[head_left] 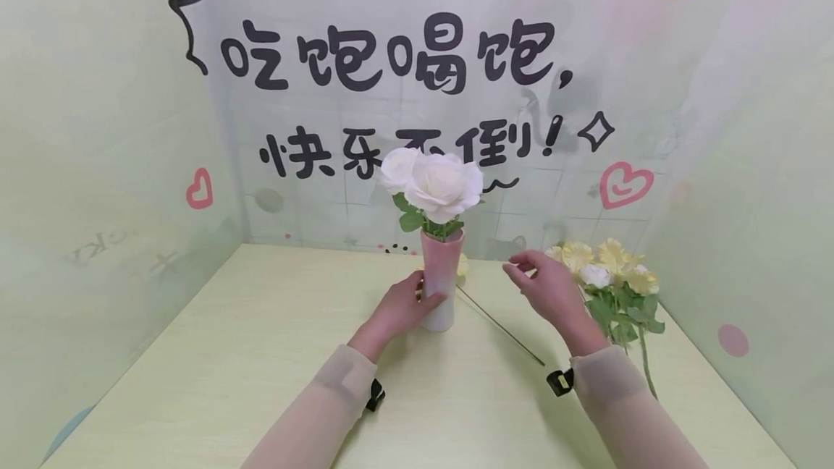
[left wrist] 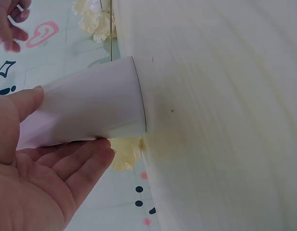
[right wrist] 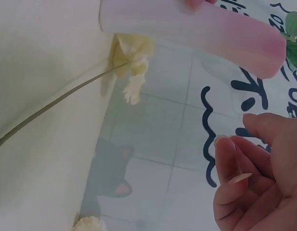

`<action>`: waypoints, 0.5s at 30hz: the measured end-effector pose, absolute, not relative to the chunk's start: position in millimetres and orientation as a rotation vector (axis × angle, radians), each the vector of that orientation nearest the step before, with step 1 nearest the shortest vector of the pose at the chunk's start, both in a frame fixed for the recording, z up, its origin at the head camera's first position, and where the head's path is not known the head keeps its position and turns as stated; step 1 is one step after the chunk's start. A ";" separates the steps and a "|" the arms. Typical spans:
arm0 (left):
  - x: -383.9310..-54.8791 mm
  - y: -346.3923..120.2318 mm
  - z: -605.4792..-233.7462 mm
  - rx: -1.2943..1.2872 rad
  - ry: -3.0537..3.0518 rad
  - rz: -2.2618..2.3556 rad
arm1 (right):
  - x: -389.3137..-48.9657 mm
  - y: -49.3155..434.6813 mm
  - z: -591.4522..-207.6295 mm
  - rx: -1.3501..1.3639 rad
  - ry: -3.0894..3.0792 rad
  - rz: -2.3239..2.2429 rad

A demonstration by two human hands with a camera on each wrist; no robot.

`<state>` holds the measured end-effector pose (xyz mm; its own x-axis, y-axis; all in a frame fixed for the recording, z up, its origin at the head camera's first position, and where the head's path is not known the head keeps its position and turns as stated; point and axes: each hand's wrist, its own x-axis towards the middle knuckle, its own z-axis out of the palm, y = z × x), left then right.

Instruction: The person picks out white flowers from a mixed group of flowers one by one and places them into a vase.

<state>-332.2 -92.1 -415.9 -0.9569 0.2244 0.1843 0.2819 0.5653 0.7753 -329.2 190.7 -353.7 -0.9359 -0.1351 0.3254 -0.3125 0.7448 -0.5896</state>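
A tall vase (head_left: 443,266), pink at the top and fading to white, stands upright on the pale table. White roses (head_left: 445,187) with green leaves rise out of its mouth. My left hand (head_left: 399,307) holds the vase low on its left side, thumb on the near face and fingers around the back, as the left wrist view shows on the vase wall (left wrist: 90,103). To the right, my right hand (head_left: 550,295) hovers in the air, fingers loosely curled and holding nothing. Behind the vase lies a yellow flower (right wrist: 131,53), mostly hidden in the head view, its thin stem (head_left: 502,328) stretching toward the front right.
Several yellow and white flowers (head_left: 612,273) with green leaves lie in a bunch at the table's right side, partly behind my right forearm. A printed backdrop (head_left: 404,107) with black characters encloses the table (head_left: 247,353) at the back and both sides.
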 end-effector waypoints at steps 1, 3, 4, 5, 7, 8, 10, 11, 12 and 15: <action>-332.1 -92.1 -416.2 -0.441 -2.721 -1.369 | -329.1 194.7 -357.7 0.345 -2.689 0.968; -332.1 -91.7 -416.5 -0.444 -2.722 -1.364 | -328.7 202.9 -365.7 0.338 -2.694 0.939; -332.2 -91.4 -416.6 -0.445 -2.722 -1.363 | -328.4 206.8 -369.5 0.336 -2.693 0.932; -332.1 -91.0 -416.6 -0.446 -2.724 -1.357 | -328.1 210.8 -373.0 0.336 -2.689 0.913; -331.7 -90.3 -416.3 -0.447 -2.725 -1.350 | -327.2 218.6 -379.7 0.324 -2.679 0.881; -331.3 -90.2 -415.9 -0.446 -2.726 -1.347 | -326.4 222.3 -382.5 0.317 -2.674 0.869; -331.3 -89.9 -415.6 -0.447 -2.729 -1.345 | -325.2 229.2 -387.0 0.294 -2.670 0.859; -331.3 -90.0 -415.3 -0.449 -2.731 -1.342 | -325.0 232.3 -388.9 0.284 -2.669 0.854; -331.4 -90.1 -415.1 -0.448 -2.730 -1.343 | -324.9 235.0 -390.4 0.276 -2.673 0.858; -331.9 -90.9 -414.9 -0.434 -2.732 -1.337 | -326.8 241.4 -393.3 0.261 -2.697 0.868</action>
